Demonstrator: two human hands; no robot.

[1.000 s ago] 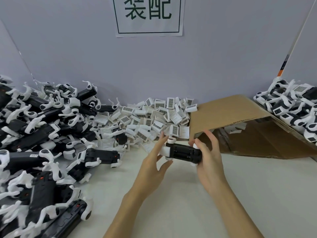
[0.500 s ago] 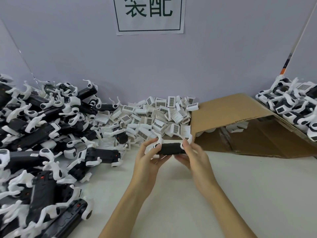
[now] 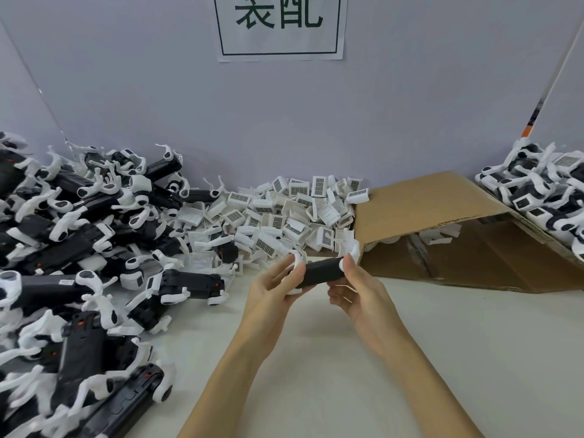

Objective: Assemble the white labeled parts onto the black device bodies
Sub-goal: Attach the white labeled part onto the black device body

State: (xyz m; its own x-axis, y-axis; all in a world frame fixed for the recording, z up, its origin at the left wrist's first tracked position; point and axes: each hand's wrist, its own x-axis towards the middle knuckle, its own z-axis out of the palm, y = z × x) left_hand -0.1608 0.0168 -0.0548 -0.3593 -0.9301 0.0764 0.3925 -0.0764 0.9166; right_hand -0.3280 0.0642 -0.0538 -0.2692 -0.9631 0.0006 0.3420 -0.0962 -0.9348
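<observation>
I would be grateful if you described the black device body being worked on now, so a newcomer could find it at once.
Start at the open cardboard box lying on the right of the table. Just left of its mouth, the left hand and the right hand grip a black device body above the table. Unlike the heaped bodies on the left, it is the only one held.

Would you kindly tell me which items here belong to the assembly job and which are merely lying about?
Part of the job:
- black device body, held by the left hand and right hand
- pile of white labeled parts
- heap of black device bodies on the left
- stack of black-and-white units on the right

Lying about:
- cardboard box
- wall sign
</observation>
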